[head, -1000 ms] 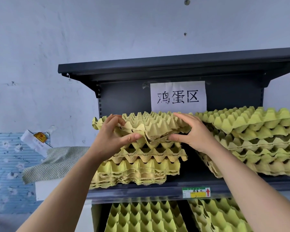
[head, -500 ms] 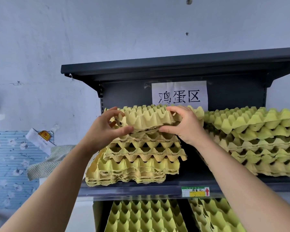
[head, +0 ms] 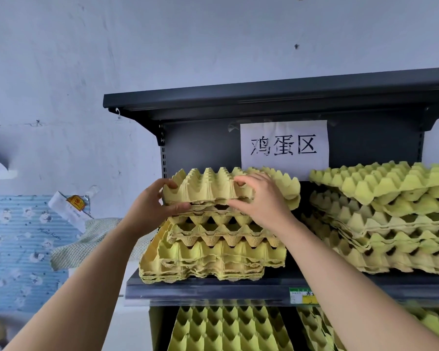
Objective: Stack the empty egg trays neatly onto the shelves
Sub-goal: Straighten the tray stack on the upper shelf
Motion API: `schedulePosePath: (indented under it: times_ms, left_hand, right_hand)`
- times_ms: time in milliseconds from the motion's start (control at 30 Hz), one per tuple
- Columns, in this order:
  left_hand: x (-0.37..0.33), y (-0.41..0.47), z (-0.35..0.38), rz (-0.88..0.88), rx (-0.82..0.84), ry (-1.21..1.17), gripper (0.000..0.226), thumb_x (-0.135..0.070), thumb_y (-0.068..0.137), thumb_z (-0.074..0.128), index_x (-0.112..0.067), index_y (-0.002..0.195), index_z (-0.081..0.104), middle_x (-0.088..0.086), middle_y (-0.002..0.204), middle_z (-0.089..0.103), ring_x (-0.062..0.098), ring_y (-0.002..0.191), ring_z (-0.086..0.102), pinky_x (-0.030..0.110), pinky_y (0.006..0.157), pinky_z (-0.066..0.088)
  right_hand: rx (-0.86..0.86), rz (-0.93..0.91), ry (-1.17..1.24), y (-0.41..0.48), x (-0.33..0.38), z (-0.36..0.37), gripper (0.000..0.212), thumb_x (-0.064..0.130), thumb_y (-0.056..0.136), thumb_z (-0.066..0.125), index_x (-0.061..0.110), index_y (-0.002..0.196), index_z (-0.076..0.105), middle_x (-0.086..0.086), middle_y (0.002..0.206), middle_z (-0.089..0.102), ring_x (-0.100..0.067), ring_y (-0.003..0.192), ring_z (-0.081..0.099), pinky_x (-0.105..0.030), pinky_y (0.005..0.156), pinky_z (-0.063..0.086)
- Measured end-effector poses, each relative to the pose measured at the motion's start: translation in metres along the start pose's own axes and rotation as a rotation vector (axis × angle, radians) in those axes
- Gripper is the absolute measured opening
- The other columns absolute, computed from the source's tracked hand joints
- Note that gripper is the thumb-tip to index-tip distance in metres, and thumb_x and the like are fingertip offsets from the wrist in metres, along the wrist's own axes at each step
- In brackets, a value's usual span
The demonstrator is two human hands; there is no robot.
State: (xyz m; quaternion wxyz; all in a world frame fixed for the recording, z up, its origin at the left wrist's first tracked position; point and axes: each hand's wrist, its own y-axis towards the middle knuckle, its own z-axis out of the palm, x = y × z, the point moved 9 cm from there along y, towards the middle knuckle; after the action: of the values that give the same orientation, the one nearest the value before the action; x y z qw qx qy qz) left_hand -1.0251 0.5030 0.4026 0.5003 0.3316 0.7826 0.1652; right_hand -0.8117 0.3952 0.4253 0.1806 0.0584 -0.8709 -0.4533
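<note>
Spanning the view, a dark shelf carries an uneven tray stack just below the left hand and right hand. Both hands grip the top egg tray between them. Released off-centre, it could slide off.

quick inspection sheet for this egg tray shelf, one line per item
surface: dark shelf, carrying two stacks of trays.
job's things: top egg tray held at the top of the uneven left stack; right stack loosely nested; lower trays on the level below.
clutter: woven cloth and white packet left of the shelf.
grippers: left hand and right hand both grip the top egg tray.
cables: nothing seen.
surroundings: pale wall, paper sign, blue patterned panel.
</note>
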Motion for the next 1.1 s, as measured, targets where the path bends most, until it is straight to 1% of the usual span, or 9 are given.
schedulePosePath:
  times_ms: [100, 167, 233, 367, 500, 633, 733, 867, 1100]
  left_hand:
    - [0.009, 0.003, 0.006, 0.008, 0.010, 0.003, 0.051, -0.032, 0.067, 0.083, -0.017, 0.105, 0.052, 0.001, 0.079, 0.060, -0.003, 0.049, 0.054, 0.016, 0.047, 0.044]
    - [0.010, 0.007, 0.007, 0.015, 0.015, 0.015, 0.049, -0.035, 0.067, 0.082, -0.018, 0.102, 0.052, 0.002, 0.079, 0.061, -0.001, 0.050, 0.054, 0.017, 0.047, 0.043]
    - [0.012, 0.012, 0.006, 0.016, 0.020, 0.027, 0.050, -0.042, 0.063, 0.081, -0.022, 0.097, 0.051, 0.004, 0.084, 0.065, 0.008, 0.059, 0.059, 0.019, 0.048, 0.044]
    - [0.012, 0.017, 0.003, 0.032, 0.027, 0.065, 0.052, -0.048, 0.061, 0.079, -0.025, 0.096, 0.050, 0.004, 0.094, 0.068, 0.023, 0.078, 0.068, 0.027, 0.056, 0.052]
    - [0.014, 0.014, 0.008, 0.042, 0.078, 0.148, 0.059, -0.057, 0.067, 0.074, -0.026, 0.110, 0.050, 0.003, 0.098, 0.066, 0.023, 0.087, 0.067, 0.041, 0.070, 0.058]
    - [0.005, 0.014, 0.004, 0.054, 0.032, 0.069, 0.053, -0.052, 0.065, 0.076, -0.025, 0.101, 0.049, 0.004, 0.092, 0.068, 0.024, 0.079, 0.069, 0.038, 0.065, 0.056]
    - [-0.004, 0.013, -0.012, 0.097, -0.049, -0.023, 0.057, -0.046, 0.066, 0.076, -0.022, 0.111, 0.050, -0.004, 0.100, 0.065, 0.022, 0.083, 0.069, 0.042, 0.070, 0.059]
    - [0.006, 0.007, -0.020, 0.091, -0.031, 0.008, 0.061, -0.048, 0.066, 0.075, -0.023, 0.115, 0.049, -0.005, 0.108, 0.063, 0.023, 0.093, 0.068, 0.041, 0.075, 0.060]
    - [0.011, -0.003, -0.019, 0.097, -0.071, 0.056, 0.061, -0.049, 0.069, 0.071, -0.019, 0.116, 0.047, -0.006, 0.100, 0.063, 0.022, 0.086, 0.069, 0.030, 0.070, 0.055]
  right_hand:
    - [-0.023, -0.047, -0.231, -0.001, -0.009, -0.009, 0.065, 0.057, 0.076, 0.068, 0.027, 0.132, 0.055, 0.002, 0.142, 0.045, -0.019, 0.136, 0.029, -0.042, 0.117, 0.015]
    - [0.018, 0.033, -0.387, -0.003, -0.027, -0.014, 0.071, 0.069, 0.075, 0.060, 0.035, 0.137, 0.048, 0.003, 0.150, 0.036, -0.022, 0.142, 0.018, -0.051, 0.116, 0.005]
    - [0.077, 0.145, -0.395, -0.007, -0.046, -0.019, 0.078, 0.075, 0.074, 0.054, 0.037, 0.142, 0.040, 0.002, 0.152, 0.031, -0.021, 0.144, 0.012, -0.056, 0.114, 0.005]
    - [0.119, 0.180, -0.288, -0.010, -0.053, -0.022, 0.076, 0.071, 0.075, 0.056, 0.028, 0.138, 0.048, 0.000, 0.145, 0.042, -0.017, 0.139, 0.022, -0.048, 0.111, 0.026]
    - [0.172, 0.161, -0.345, -0.014, -0.054, -0.017, 0.074, 0.071, 0.077, 0.055, 0.024, 0.134, 0.053, -0.002, 0.144, 0.041, -0.019, 0.138, 0.023, -0.044, 0.111, 0.029]
    - [0.149, 0.170, -0.288, -0.013, -0.053, -0.022, 0.074, 0.066, 0.071, 0.066, 0.022, 0.131, 0.056, -0.003, 0.143, 0.044, -0.019, 0.136, 0.027, -0.042, 0.111, 0.028]
    - [0.067, 0.160, -0.224, -0.007, -0.043, -0.027, 0.072, 0.064, 0.071, 0.067, 0.023, 0.130, 0.058, -0.002, 0.140, 0.045, -0.017, 0.134, 0.029, -0.042, 0.111, 0.028]
    - [0.085, 0.132, -0.286, -0.011, -0.036, -0.016, 0.073, 0.068, 0.071, 0.064, 0.025, 0.129, 0.059, -0.002, 0.140, 0.046, -0.018, 0.134, 0.028, -0.045, 0.109, 0.029]
    - [0.091, 0.114, -0.337, -0.013, -0.028, -0.016, 0.071, 0.070, 0.075, 0.059, 0.024, 0.129, 0.059, -0.002, 0.141, 0.045, -0.019, 0.135, 0.027, -0.045, 0.107, 0.030]
